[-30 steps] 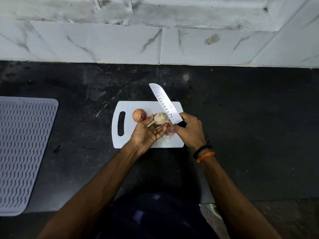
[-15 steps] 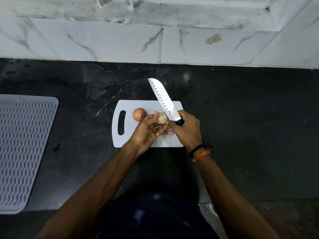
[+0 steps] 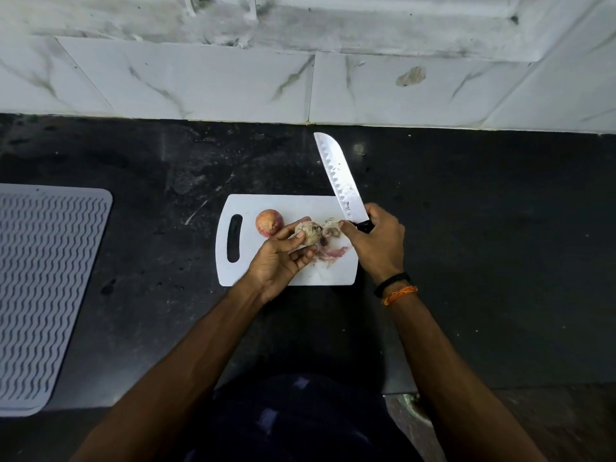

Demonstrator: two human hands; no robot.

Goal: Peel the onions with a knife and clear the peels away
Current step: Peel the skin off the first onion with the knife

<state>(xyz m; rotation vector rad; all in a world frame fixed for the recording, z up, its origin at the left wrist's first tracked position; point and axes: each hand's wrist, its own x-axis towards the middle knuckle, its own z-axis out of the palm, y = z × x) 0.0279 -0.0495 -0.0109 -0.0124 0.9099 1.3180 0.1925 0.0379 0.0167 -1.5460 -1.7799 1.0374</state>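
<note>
The pale, partly skinned onion [image 3: 308, 232] sat in the curled fingers of the left hand [image 3: 280, 261], raised just over the middle of the white plastic cutting board [image 3: 293, 271], likely so it could be turned while skin was pulled free. The right hand [image 3: 378, 243] was wrapped round the black handle of the broad steel knife with a dimpled blade [image 3: 338, 176], whose tip pointed away toward the counter's back edge; its thumb reached toward a loose flake of skin beside the onion, though whether thumb and blade pinched that flake could not be told. Holding the blade up and away probably kept the edge clear of the other fingers. A second, reddish-brown unpeeled onion [image 3: 269, 222] rested on the board beside the handle slot, near the board's left end. That made two onions and one knife. Pinkish peel scraps [image 3: 333, 252] lay on the board near its right edge, so clearing seemed not yet begun. One grey ribbed drying mat [image 3: 43, 288] lay at the counter's left edge.
</note>
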